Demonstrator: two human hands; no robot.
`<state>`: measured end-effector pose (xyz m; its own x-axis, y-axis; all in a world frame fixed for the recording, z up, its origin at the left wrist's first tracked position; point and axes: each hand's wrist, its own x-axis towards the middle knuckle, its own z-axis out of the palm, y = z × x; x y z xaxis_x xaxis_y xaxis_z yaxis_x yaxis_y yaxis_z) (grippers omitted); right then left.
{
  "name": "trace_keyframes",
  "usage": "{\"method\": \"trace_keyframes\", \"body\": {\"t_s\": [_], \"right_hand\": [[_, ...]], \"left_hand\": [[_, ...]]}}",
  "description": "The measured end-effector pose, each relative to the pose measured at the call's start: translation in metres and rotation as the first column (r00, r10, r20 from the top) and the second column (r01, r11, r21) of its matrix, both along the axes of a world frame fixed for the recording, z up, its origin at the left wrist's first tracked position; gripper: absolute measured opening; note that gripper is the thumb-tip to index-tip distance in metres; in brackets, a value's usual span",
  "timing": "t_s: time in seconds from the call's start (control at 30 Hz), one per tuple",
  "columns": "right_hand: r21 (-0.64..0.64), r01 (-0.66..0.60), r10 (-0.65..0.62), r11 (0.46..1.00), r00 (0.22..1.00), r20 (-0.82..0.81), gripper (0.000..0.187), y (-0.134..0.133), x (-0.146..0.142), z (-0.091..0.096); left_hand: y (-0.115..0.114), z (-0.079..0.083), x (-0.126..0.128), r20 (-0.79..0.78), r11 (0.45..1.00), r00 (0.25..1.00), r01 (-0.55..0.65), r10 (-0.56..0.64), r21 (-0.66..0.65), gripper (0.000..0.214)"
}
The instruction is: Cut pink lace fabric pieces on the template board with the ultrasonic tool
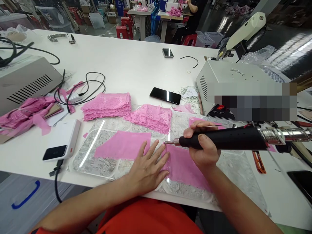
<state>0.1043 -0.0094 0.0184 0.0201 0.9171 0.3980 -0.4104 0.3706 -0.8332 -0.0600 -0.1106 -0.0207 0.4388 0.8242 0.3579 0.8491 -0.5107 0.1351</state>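
My left hand [149,167] lies flat with spread fingers over pink fabric pieces on a clear-topped grey patterned mat [97,169]. One pink piece [124,143] reaches out to the left of it; another pink piece [186,167] lies to its right. In my right hand [207,151] is a black handheld tool with a metal tip [234,138], held nearly level. Its tip points left, close to the fabric just beyond my left fingertips; I cannot tell whether it touches. Behind the mat's middle are a stack of pink lace [107,105] and a looser lace pile [153,117].
A black phone [165,95] lies behind the lace. Grey metal boxes [219,76] flank the work on both sides. A white power bank [62,139], black cables [85,92] and an orange cutter [258,162] lie around the mat. A person [192,16] sits in the background.
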Motion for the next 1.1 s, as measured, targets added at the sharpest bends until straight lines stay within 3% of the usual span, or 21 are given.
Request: {"method": "trace_keyframes", "body": {"t_s": [0.53, 0.73, 0.83, 1.1], "right_hand": [[-0.003, 0.007, -0.007, 1.0, 0.999, 0.033, 0.014, 0.004, -0.003, 0.003], [0.073, 0.255, -0.252, 0.964, 0.966, -0.05, 0.012, 0.017, 0.038, 0.042], [0.087, 0.323, -0.322, 0.942, 0.946, -0.027, 0.013, 0.014, 0.068, 0.051], [-0.032, 0.335, -0.336, 0.942, 0.941, -0.033, 0.013, -0.002, 0.099, 0.018]], "left_hand": [[0.004, -0.001, -0.001, 0.025, 1.0, 1.0, 0.002, -0.002, -0.014, 0.044], [0.007, -0.005, -0.004, 0.045, 0.999, 0.999, 0.03, -0.031, 0.026, 0.039], [0.008, -0.007, -0.004, 0.054, 0.998, 0.998, 0.034, -0.037, 0.056, 0.039], [0.008, -0.003, -0.004, 0.027, 0.996, 0.999, 0.034, -0.036, 0.078, 0.04]]}}
